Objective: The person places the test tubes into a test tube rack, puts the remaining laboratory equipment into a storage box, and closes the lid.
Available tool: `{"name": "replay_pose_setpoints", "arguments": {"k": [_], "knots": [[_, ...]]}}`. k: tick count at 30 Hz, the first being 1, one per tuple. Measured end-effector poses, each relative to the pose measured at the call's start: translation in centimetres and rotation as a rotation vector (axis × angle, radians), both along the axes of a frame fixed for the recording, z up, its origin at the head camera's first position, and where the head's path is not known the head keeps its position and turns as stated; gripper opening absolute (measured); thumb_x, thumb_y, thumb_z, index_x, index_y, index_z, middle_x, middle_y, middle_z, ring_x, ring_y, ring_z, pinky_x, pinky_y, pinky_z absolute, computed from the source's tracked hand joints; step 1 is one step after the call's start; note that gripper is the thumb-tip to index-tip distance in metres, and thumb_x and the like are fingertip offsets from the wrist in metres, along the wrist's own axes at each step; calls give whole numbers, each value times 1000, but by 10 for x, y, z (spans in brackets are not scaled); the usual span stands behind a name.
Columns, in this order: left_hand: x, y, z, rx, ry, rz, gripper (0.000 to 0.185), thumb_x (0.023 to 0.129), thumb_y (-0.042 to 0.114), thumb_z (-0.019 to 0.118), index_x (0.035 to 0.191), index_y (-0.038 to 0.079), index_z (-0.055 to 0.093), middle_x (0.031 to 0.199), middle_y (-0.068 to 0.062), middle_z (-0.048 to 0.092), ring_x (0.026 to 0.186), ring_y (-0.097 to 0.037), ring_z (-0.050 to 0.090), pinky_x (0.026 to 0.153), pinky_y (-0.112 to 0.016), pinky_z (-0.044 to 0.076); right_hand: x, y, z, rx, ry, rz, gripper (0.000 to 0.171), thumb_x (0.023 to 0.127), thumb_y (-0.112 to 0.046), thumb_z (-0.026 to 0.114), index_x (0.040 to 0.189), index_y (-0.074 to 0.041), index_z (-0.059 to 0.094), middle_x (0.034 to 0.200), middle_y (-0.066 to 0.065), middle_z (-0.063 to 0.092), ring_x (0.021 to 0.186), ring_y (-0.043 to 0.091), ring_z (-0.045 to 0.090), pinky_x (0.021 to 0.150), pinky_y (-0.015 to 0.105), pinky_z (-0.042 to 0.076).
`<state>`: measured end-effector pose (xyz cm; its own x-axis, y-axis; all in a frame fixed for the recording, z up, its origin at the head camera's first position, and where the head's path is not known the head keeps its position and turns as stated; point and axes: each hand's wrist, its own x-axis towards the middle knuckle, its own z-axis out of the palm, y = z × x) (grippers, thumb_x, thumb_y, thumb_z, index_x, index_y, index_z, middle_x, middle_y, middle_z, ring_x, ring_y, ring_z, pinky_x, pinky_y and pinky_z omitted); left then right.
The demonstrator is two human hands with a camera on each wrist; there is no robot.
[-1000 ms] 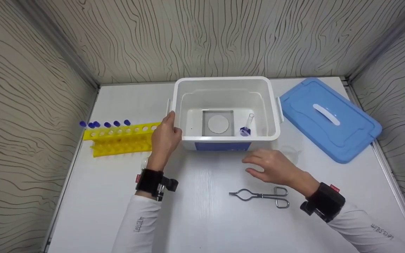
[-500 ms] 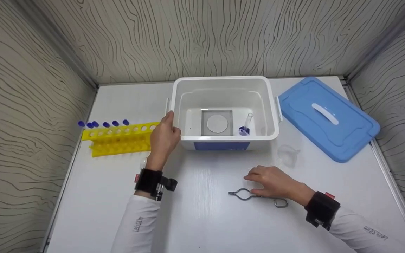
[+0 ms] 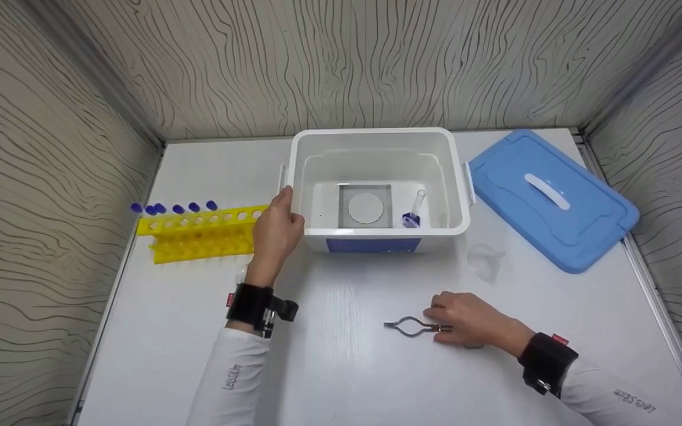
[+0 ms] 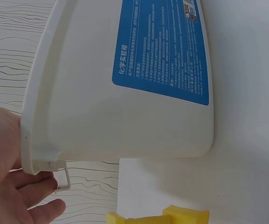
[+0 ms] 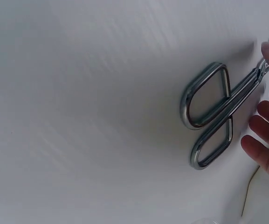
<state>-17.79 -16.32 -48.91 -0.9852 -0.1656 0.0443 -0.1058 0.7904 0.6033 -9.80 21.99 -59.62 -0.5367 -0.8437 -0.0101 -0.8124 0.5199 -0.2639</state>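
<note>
Since the earlier frame, the right grip (image 3: 466,320) has lowered over the metal tongs (image 3: 434,328), which lie beneath it on the surface (image 3: 341,373); whether it pinches them, I cannot tell. The left grip (image 3: 277,232) clasps the white box (image 3: 370,232).

3 pale walls (image 3: 341,65) with dark, wavy wood-grain lines enclosed the back and both sides of a white table (image 3: 341,378); grey strips (image 3: 102,83) marked the 2 corners, and soft light reflected off its surface.
</note>
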Motion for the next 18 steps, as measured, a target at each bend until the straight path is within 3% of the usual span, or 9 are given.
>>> {"name": "replay_pose_setpoints", "arguments": {"k": [5, 13, 18], "knots": [[0, 0, -1, -4, 2, -5, 57, 92, 8, 57, 148, 2, 44, 149, -18, 52, 107, -28, 68, 92, -37, 59, 2, 1, -2, 0, 42, 19, 30, 77, -30, 83, 102, -15, 75, 87, -3, 64, 75, 9, 55, 64, 22, 52], [0, -1, -1, -7, 9, -2, 58, 92, 7, 56, 148, 3, 45, 147, -19, 53, 95, -27, 66, 83, -37, 61, 10, -6, 6, 69, 80, -80, 15, 77, -15, 82, 88, -10, 72, 77, 0, 59, 66, 11, 51, 57, 22, 48], [0, -1, 0, -25, 30, -11, 57, 91, 6, 56, 147, 2, 46, 145, -20, 54, 109, -31, 68, 89, -40, 60, 18, -12, 10, 140, 130, -115, 11, 78, -9, 79, 84, -7, 70, 73, 2, 56, 61, 12, 50, 52, 22, 46]]}}
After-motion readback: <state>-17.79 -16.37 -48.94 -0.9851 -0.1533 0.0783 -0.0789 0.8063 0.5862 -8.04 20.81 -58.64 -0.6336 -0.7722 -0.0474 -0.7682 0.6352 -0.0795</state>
